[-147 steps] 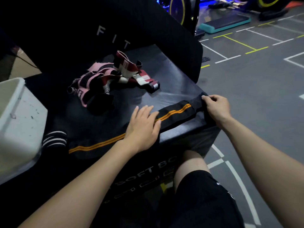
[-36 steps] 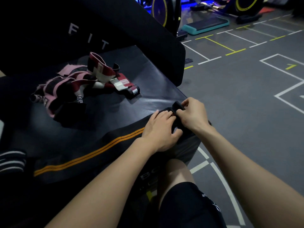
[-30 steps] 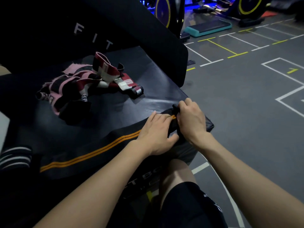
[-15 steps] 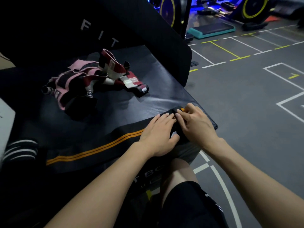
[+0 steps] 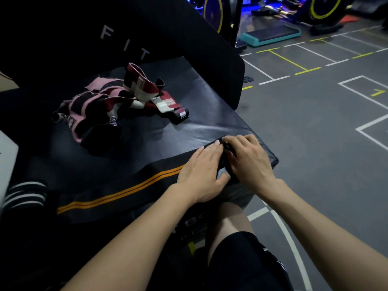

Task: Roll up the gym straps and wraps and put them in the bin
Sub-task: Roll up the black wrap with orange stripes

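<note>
- Black wrap with orange stripes (image 5: 117,195) lies flat along the near edge of the black soft box (image 5: 189,124); its right end is bunched under both hands.
- Left hand (image 5: 202,175): fingers straight, pressing flat on the wrap.
- Right hand (image 5: 249,160): fingers curled over the bunched end, gripping it.
- Pile of pink and red wraps (image 5: 117,101) sits farther back on the box, well apart.
- Striped roll (image 5: 24,195) at left edge.
</note>
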